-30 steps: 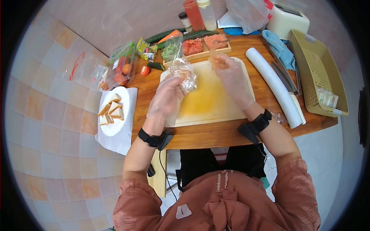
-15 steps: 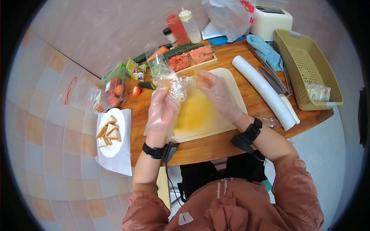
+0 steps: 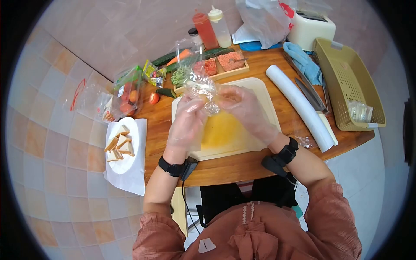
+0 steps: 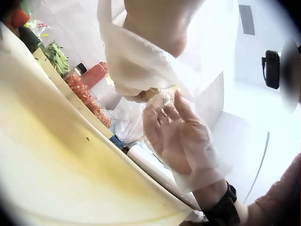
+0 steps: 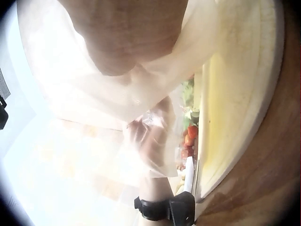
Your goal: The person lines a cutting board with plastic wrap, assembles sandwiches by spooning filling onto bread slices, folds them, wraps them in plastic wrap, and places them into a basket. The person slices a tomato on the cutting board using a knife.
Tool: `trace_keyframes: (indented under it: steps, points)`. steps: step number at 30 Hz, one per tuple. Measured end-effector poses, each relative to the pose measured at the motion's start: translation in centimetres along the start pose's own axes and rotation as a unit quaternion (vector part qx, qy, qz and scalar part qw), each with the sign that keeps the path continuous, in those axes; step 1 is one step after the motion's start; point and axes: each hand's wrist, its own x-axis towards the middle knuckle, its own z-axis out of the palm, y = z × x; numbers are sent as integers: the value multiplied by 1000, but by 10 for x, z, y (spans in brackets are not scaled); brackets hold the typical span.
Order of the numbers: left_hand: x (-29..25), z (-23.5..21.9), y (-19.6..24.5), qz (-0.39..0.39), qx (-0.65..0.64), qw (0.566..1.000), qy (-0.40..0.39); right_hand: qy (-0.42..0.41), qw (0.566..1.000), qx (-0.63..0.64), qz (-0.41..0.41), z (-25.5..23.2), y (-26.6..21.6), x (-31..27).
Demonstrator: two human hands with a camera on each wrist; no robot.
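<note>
Pinching crumpled clear plastic [image 3: 202, 89], the 2 gloved hands [image 3: 187, 123] [image 3: 250, 110] hover over a yellow-stained board [image 3: 223, 130].

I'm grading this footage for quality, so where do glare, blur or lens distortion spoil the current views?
Head: dark rounded corners, the white roll looks bowed, probably by the lens, and glints break up the crumpled plastic; left wrist: background on the right washed out; right wrist: left side nearly white, the left hand hazy and soft.
</note>
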Motion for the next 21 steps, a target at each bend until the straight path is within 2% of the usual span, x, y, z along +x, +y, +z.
trace_keyframes:
  steps: [3,6,7,9,10,12,13,15,16,17,19,21]
  points:
    - [0,2,-3,-2,54,998,27,-24,998,-35,40,-7,-3,0]
    - [-2,2,-2,-13,80,996,29,-4,994,-73,81,-11,-13,2]
    - [-3,1,-2,-15,104,994,25,-5,994,-73,80,-12,-15,4]
    - [-6,3,-3,-16,127,992,21,27,999,-44,7,-15,-19,8]
    - [-9,7,-2,-18,143,989,22,27,999,-44,7,-19,-16,13]
    - [-12,9,-3,-21,158,987,23,-94,995,16,-19,-26,-9,21]
    - [-13,8,-3,-36,157,987,15,-94,995,16,-20,-28,-8,21]
    - [-14,7,-3,-51,156,986,8,-149,984,69,65,-28,-12,20]
    - [-15,6,-4,-69,166,984,4,-149,984,68,65,-28,-17,18]
    - [-17,6,-4,-88,176,980,1,-151,978,119,82,-29,-23,14]
    - [-19,14,-7,-85,181,980,11,-152,969,170,99,-24,-40,3]
    - [-22,19,-7,-84,187,979,20,-60,971,212,97,-16,-50,-8]
